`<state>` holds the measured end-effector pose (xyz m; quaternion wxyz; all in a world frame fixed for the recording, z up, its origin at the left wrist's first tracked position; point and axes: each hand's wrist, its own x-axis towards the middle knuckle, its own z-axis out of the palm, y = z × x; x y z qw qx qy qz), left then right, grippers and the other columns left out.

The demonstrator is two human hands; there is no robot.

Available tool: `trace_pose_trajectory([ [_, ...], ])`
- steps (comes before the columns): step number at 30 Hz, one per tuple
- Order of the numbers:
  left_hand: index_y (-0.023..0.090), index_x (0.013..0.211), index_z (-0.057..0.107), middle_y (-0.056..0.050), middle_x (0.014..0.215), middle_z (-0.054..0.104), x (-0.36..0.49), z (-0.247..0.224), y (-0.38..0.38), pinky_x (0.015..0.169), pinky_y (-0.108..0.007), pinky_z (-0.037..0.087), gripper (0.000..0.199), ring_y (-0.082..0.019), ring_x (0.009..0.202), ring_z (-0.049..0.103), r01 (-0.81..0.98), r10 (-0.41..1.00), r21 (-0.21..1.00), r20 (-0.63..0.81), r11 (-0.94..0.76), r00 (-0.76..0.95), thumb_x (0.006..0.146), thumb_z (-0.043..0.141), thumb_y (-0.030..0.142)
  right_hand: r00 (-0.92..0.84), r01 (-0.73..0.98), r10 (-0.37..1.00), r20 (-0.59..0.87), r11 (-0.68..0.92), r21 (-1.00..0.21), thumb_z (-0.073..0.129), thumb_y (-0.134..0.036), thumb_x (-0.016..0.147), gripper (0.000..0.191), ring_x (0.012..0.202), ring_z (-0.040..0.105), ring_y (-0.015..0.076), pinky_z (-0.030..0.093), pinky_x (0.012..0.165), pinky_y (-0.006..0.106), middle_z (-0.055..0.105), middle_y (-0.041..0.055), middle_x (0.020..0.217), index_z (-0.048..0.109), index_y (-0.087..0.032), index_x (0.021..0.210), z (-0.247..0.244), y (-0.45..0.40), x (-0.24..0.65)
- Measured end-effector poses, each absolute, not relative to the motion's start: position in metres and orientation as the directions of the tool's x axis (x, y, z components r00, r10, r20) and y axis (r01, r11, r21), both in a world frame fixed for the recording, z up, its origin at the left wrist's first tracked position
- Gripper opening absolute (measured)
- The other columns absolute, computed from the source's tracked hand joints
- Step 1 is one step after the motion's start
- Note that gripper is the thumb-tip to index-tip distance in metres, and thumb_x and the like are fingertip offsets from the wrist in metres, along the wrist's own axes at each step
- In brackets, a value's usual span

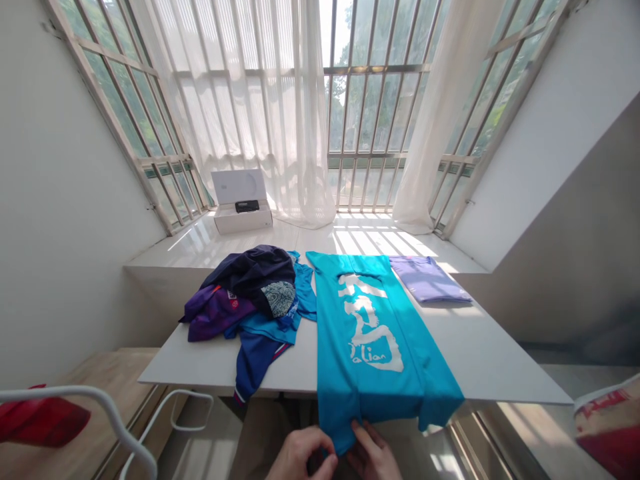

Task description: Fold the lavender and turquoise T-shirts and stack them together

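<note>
Left hand (300,453) and right hand (374,455) curled almost shut, both gripping the near hem of a teal T-shirt (370,340). Straight ahead of the hands, that shirt lying flat and lengthwise on the white bench (480,360), white print up, hem drooping over the near edge. Ahead and right of the hands, a lilac garment (429,280), already neatly folded; ahead and left, a crumpled heap of clothes (240,293), unfolded.

window — barred panes (377,113) | sheer white curtains (240,113) | glossy white sill (360,241) | white wall (65,200) | daylight — bright
</note>
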<state>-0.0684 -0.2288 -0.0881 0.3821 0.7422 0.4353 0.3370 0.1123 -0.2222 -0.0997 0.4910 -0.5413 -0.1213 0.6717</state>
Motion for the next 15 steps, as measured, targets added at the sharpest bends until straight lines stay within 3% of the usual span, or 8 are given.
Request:
trace_pose_trajectory([
  [3, 0.017, 0.079, 0.068, -0.004, 0.071, 0.068, -0.068, -0.072, -0.234, 0.061, -0.02, 0.047, 0.022, -0.014, 0.063, 0.06, 0.369, 0.906, 0.887, 0.113, -0.277, 0.407, 0.09, 0.062, 0.035, 0.011, -0.617, 0.797, -0.604, -0.47, -0.632, 0.097, -0.051, 0.041, 0.051, 0.064, 0.07, 0.02, 0.053, 0.061, 0.028, 0.077, 0.0017, 0.069, 0.068, -0.021, 0.07, -0.102, -0.227, 0.103],
  [8, 0.017, 0.081, 0.057, -0.001, 0.07, 0.061, -0.069, -0.088, -0.236, 0.061, -0.021, 0.046, 0.037, -0.012, 0.063, 0.055, 0.253, 0.973, 0.966, -0.006, -0.055, 0.232, 0.092, 0.062, 0.052, 0.171, -0.616, 0.764, -0.622, -0.41, -0.673, 0.097, -0.054, 0.038, 0.061, 0.064, 0.072, 0.0232, 0.052, 0.059, 0.029, 0.078, 0.002, 0.072, 0.068, -0.021, 0.081, -0.104, -0.236, 0.1],
  [10, 0.017, 0.094, 0.06, -0.005, 0.084, 0.068, -0.065, -0.096, -0.233, 0.07, -0.025, 0.052, 0.041, -0.016, 0.075, 0.064, 0.15, 0.984, 0.987, -0.075, 0.05, 0.163, 0.088, 0.067, 0.058, 0.199, -0.623, 0.748, -0.633, -0.402, -0.671, 0.097, -0.054, 0.036, 0.064, 0.065, 0.073, 0.0238, 0.052, 0.059, 0.029, 0.079, 0.0018, 0.075, 0.067, -0.022, 0.081, -0.106, -0.238, 0.1],
  [13, 0.015, 0.12, 0.061, -0.016, 0.115, 0.071, -0.051, -0.096, -0.224, 0.094, -0.039, 0.054, 0.069, -0.029, 0.105, 0.068, -0.065, 0.971, 0.984, -0.15, 0.165, 0.188, 0.075, 0.078, 0.064, 0.201, -0.596, 0.737, -0.645, -0.431, -0.678, 0.097, -0.056, 0.038, 0.064, 0.064, 0.072, 0.0221, 0.05, 0.055, 0.027, 0.079, 0.0006, 0.075, 0.067, -0.023, 0.085, -0.112, -0.244, 0.097],
  [15, 0.013, 0.123, 0.064, -0.02, 0.118, 0.071, -0.04, -0.092, -0.217, 0.098, -0.045, 0.053, 0.082, -0.036, 0.111, 0.067, -0.159, 0.96, 0.957, -0.214, 0.243, 0.181, 0.065, 0.083, 0.068, 0.18, -0.566, 0.729, -0.66, -0.472, -0.676, 0.095, -0.057, 0.043, 0.064, 0.061, 0.071, 0.0201, 0.047, 0.051, 0.025, 0.079, -0.0006, 0.075, 0.069, -0.024, 0.091, -0.118, -0.248, 0.094],
])
